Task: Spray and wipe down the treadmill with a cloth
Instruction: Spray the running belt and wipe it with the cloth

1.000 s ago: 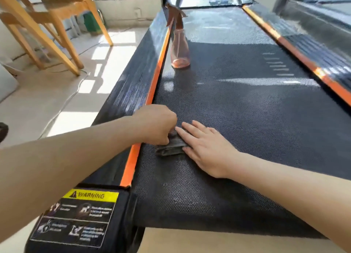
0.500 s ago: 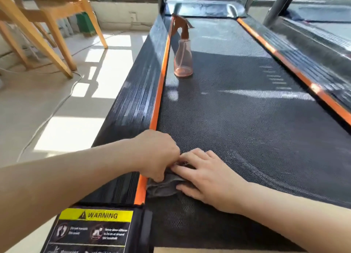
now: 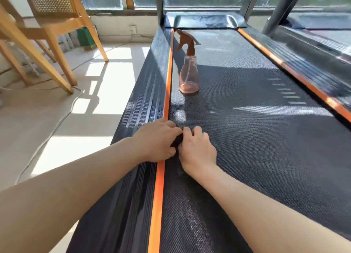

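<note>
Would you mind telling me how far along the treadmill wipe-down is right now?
Spraying looks finished for now: the spray bottle stands upright on the belt, unheld. In hand: the left hand and right hand both grip the dark cloth at the belt's left edge, beside the orange stripe. Left, as far as I can judge: most of the belt ahead and the right side rail.

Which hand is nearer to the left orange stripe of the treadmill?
Left. The left hand lies across the orange stripe; the right hand is beside it on the belt, both gripping the cloth.
</note>
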`<state>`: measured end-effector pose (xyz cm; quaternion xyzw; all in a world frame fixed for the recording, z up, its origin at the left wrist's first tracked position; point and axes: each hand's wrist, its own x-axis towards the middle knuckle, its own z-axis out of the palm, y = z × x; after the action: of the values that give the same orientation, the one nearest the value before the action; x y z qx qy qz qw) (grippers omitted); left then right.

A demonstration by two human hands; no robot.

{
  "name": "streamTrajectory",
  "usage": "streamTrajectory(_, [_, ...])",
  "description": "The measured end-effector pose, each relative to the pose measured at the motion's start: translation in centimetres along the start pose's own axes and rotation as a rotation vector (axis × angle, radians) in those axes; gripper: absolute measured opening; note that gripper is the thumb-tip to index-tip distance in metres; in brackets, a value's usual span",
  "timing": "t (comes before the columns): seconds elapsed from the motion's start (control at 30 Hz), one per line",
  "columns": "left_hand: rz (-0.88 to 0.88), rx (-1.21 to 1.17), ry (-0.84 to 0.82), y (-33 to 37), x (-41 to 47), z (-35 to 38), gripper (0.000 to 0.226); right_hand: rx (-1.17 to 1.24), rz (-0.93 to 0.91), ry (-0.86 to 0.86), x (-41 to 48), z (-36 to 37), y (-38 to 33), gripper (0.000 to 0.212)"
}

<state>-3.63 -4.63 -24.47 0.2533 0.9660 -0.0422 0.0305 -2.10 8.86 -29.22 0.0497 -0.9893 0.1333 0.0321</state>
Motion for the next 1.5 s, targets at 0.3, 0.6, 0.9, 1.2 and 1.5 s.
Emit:
streamTrajectory(0.3, [-0.102,-0.188,0.277,-4.1,-0.2,-0.7,0.046,0.724,-0.039,-0.078,2.6,-0.2,-3.0,0.032])
streamTrajectory(0.6, [-0.033,-0.391,-0.261,-3.5,-11.7,-1.7,0.030,0.570,-0.593,-0.262,-9.5,-1.3,-4.1,0.027])
streamTrajectory(0.9, [-0.208,-0.500,0.334,-7.9,-7.9,1.5,0.020,0.258,-0.513,-0.174,1.2,-0.6,-5.5,0.040])
streamTrajectory(1.2, [-0.366,-0.527,0.461,-11.1,-5.1,3.1,0.024,0.294,-0.420,-0.222,5.4,-0.7,-8.2,0.040])
streamTrajectory(1.5, [-0.320,-1.007,0.316,-4.9,-17.6,3.9,0.014,0.482,-0.600,-0.295,-7.1,-1.0,-7.3,0.045])
